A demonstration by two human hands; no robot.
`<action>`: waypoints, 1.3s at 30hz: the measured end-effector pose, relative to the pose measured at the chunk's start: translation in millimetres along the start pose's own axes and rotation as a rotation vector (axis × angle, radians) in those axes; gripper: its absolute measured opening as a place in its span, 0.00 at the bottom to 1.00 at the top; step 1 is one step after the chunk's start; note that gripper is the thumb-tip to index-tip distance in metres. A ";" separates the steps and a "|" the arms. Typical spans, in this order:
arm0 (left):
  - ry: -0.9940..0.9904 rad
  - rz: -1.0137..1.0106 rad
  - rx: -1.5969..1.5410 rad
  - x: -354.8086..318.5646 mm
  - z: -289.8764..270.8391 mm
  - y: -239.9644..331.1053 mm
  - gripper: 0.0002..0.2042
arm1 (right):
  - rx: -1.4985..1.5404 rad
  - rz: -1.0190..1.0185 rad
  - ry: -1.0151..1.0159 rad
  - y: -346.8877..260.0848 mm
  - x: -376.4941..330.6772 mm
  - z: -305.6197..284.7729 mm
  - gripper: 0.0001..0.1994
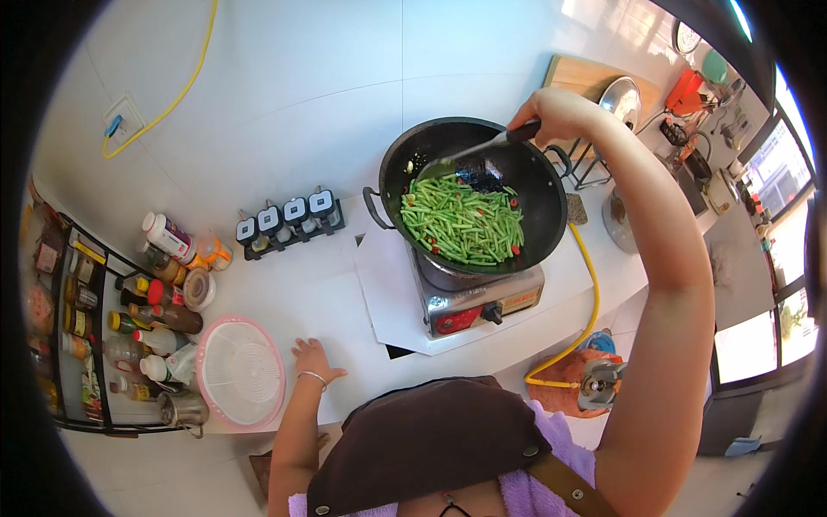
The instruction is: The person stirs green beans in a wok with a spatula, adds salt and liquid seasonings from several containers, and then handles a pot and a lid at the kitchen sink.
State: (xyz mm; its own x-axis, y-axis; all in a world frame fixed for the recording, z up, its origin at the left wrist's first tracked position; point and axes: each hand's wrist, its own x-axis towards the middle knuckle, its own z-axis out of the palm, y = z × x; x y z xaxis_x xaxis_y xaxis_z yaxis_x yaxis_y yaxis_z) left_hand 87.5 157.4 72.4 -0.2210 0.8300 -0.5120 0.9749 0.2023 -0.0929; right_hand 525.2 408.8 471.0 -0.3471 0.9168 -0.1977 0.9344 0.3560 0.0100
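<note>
A black two-handled wok [536, 215] sits on a steel gas stove [469, 302]. Cut green beans [461, 220] with bits of red chili lie in it, mostly toward the near left side. My right hand [551, 116] reaches over the wok's far right rim, closed around the dark handle of a metal spatula [478, 151]. Its blade rests against the far edge of the beans. My left hand [315, 362], with a bangle at the wrist, lies on the white counter, fingers spread and holding nothing. Just left of it is a pink-rimmed white colander [203, 379].
A seasoning rack [289, 226] stands left of the wok. Bottles and jars fill a black shelf [108, 345] at far left. A yellow gas hose [594, 302] runs from the stove to a gas cylinder [568, 383] below. A wooden board [579, 77] and pot lid [620, 99] lean at back right.
</note>
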 end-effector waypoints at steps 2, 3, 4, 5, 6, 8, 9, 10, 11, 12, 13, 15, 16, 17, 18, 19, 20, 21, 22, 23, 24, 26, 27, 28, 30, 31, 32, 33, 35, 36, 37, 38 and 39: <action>0.018 -0.001 -0.009 -1.2 3.2 -1.1 0.61 | -0.044 -0.111 0.027 -16.1 -30.8 -2.9 0.25; 0.025 0.006 -0.005 -1.5 2.4 -1.7 0.61 | -0.093 -0.140 0.042 -20.5 -47.9 -2.4 0.25; 0.028 0.001 -0.003 -3.7 3.7 -3.2 0.61 | -0.141 -0.182 0.056 -24.7 -61.5 -1.6 0.25; 0.017 0.006 -0.004 -2.4 3.9 -1.0 0.61 | -0.217 -0.200 0.086 -26.7 -83.0 -6.4 0.24; 0.005 0.003 -0.004 -2.6 4.3 -1.4 0.61 | -0.287 -0.226 0.117 -26.6 -102.5 -10.1 0.23; -0.013 -0.009 -0.016 -4.8 4.4 -2.1 0.62 | -0.340 -0.185 0.179 -23.1 -137.9 -15.5 0.21; -0.019 -0.013 -0.032 -6.5 3.0 -1.5 0.61 | -0.335 -0.163 0.206 -17.6 -154.0 -19.0 0.20; -0.024 -0.027 -0.050 -9.0 2.1 -2.1 0.61 | -0.330 -0.148 0.237 -10.1 -167.5 -22.1 0.19; -0.023 -0.025 -0.036 -8.1 2.0 -1.6 0.61 | -0.318 -0.158 0.282 0.3 -182.8 -24.0 0.19; -0.023 -0.026 -0.023 -7.5 2.9 -2.0 0.61 | -0.306 -0.171 0.327 9.1 -196.3 -25.9 0.19; -0.024 -0.016 -0.008 -5.2 3.1 0.4 0.61 | -0.246 -0.137 0.345 10.4 -213.8 -29.4 0.20; -0.033 -0.024 -0.019 -5.0 1.0 2.3 0.61 | -0.233 -0.042 0.316 6.5 -236.4 -37.5 0.21; -0.033 -0.028 -0.025 -4.0 -0.6 2.8 0.61 | -0.227 0.007 0.305 7.3 -245.1 -38.9 0.22; -0.036 -0.023 -0.016 -1.8 0.9 2.1 0.61 | -0.178 0.056 0.296 17.1 -251.0 -35.0 0.23; -0.039 -0.018 -0.008 1.3 3.9 1.0 0.60 | -0.184 0.039 0.270 16.1 -250.4 -33.6 0.23; -0.040 -0.017 0.004 2.4 3.9 0.5 0.60 | -0.186 0.023 0.248 14.7 -249.3 -31.2 0.23; -0.041 -0.019 0.001 2.4 3.8 0.6 0.60 | -0.187 0.004 0.225 12.7 -246.2 -28.7 0.23; -0.042 -0.022 -0.003 2.0 3.0 0.9 0.60 | -0.203 -0.070 0.195 11.0 -233.1 -24.7 0.25; -0.043 -0.023 -0.003 1.8 2.9 0.2 0.60 | -0.184 -0.101 0.192 15.2 -217.4 -12.0 0.24; -0.042 -0.024 -0.005 2.0 3.0 0.5 0.60 | -0.169 -0.126 0.188 19.4 -201.6 3.6 0.24; -0.040 -0.021 -0.008 2.6 2.2 1.9 0.60 | -0.135 -0.134 0.178 17.4 -186.4 18.2 0.23; -0.025 -0.002 -0.007 4.6 0.3 4.9 0.59 | -0.097 -0.100 0.204 21.1 -162.6 45.7 0.23; -0.015 0.008 -0.002 4.0 0.1 5.0 0.59 | -0.107 -0.081 0.230 15.6 -156.1 44.0 0.20; -0.008 0.011 0.000 2.6 0.8 3.1 0.59 | -0.115 -0.070 0.253 7.9 -146.9 41.5 0.18; -0.012 -0.015 -0.027 -1.7 1.0 0.3 0.59 | -0.203 -0.148 0.359 -1.6 -135.0 20.6 0.19; -0.015 -0.022 -0.040 -3.3 1.0 0.2 0.59 | -0.236 -0.124 0.366 -5.1 -131.1 7.7 0.20; -0.020 -0.028 -0.046 -3.2 -1.0 2.3 0.59 | -0.250 -0.090 0.349 -9.1 -126.6 -4.0 0.21; -0.026 -0.033 -0.052 -3.0 -3.0 4.3 0.59 | -0.286 -0.116 0.372 -16.1 -122.3 -14.5 0.21; -0.027 -0.040 -0.054 -2.5 -3.8 4.6 0.59 | -0.368 -0.211 0.430 -29.7 -101.7 -24.3 0.22; -0.024 -0.034 -0.047 -0.5 -2.8 4.9 0.58 | -0.416 -0.273 0.462 -35.1 -88.1 -25.0 0.22; -0.022 -0.029 -0.040 0.3 -3.0 4.5 0.58 | -0.463 -0.336 0.492 -44.3 -77.5 -23.8 0.23; -0.025 -0.028 -0.039 -0.2 -4.0 4.7 0.58 | -0.442 -0.374 0.431 -57.9 -71.4 -20.9 0.22; -0.027 -0.026 -0.037 -0.3 -5.6 5.0 0.58 | -0.434 -0.458 0.409 -62.7 -62.9 -13.1 0.20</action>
State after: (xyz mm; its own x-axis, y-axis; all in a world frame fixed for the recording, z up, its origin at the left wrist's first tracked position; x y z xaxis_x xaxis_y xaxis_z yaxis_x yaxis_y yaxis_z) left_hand 92.2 161.0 76.9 -0.2447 0.8103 -0.5325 0.9672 0.2429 -0.0748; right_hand 487.4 331.3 495.7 -0.7745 0.6239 0.1044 0.6036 0.6796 0.4169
